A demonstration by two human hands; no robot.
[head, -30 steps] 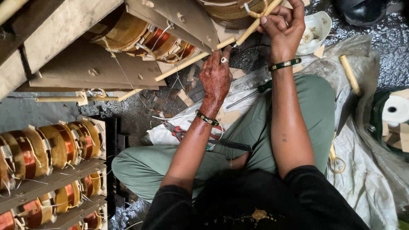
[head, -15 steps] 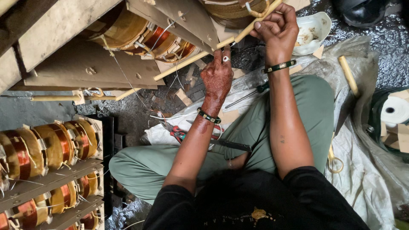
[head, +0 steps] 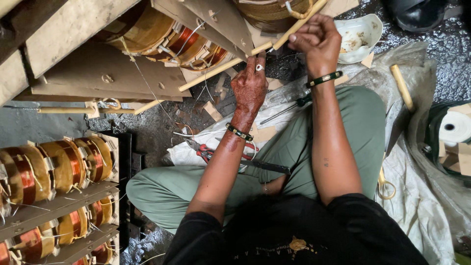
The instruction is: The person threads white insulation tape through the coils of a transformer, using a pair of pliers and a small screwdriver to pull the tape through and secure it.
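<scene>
Wood: we see one long pale wooden stick (head: 230,63) running slantwise from lower left to upper right across the coil assembly (head: 162,39) above our lap.
Hands: two. Our left hand (head: 250,86) lies flat with fingers stretched upward, fingertips touching the stick's middle; it grips nothing. Our right hand (head: 316,41) is curled tight around the stick's upper end.
Stick's look: round, smooth, light tan, thin, tilted.
Loose sticks: two more, one (head: 401,86) on the white cloth (head: 427,196) to the right, one (head: 68,110) lying level at left.
Coils: six or so copper-wound ones (head: 54,167) in the rack at lower left.
Tools: one red-handled pliers (head: 206,152) beside our left knee, one screwdriver (head: 287,108) on our right thigh.
Bowl: one white (head: 363,29), soiled.
Tape roll: one white (head: 454,127), at right.
Floor: dark, wet-looking (head: 441,64), littered with scraps; we sit cross-legged on it.
</scene>
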